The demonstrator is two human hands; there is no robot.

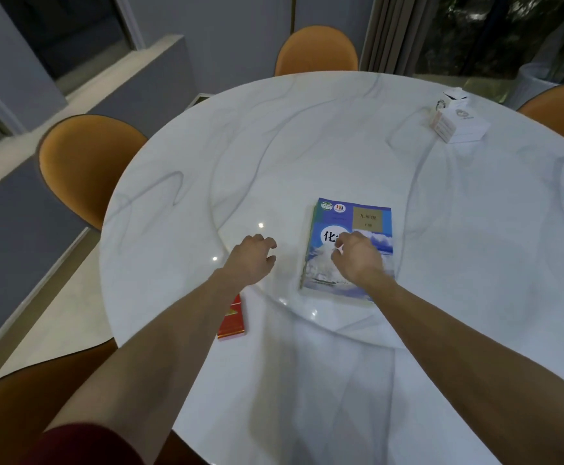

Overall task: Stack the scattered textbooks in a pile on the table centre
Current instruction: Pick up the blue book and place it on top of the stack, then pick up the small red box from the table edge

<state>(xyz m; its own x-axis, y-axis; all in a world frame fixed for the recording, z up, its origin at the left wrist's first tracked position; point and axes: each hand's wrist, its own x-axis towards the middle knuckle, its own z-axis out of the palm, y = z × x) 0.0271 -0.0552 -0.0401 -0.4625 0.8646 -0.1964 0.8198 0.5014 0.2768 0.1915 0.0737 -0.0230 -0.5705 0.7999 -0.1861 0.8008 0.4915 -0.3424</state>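
A blue textbook with a snowy mountain cover lies flat near the middle of the round white marble table; the edges of other books show under its left side. My right hand hovers over or rests on the cover, fingers curled, gripping nothing. My left hand hangs over bare table just left of the pile, fingers loosely bent and empty. A red book lies near the table's front left edge, partly hidden by my left forearm.
A white box with small items sits at the far right of the table. Orange chairs stand at the far side, the left, the right and close by me.
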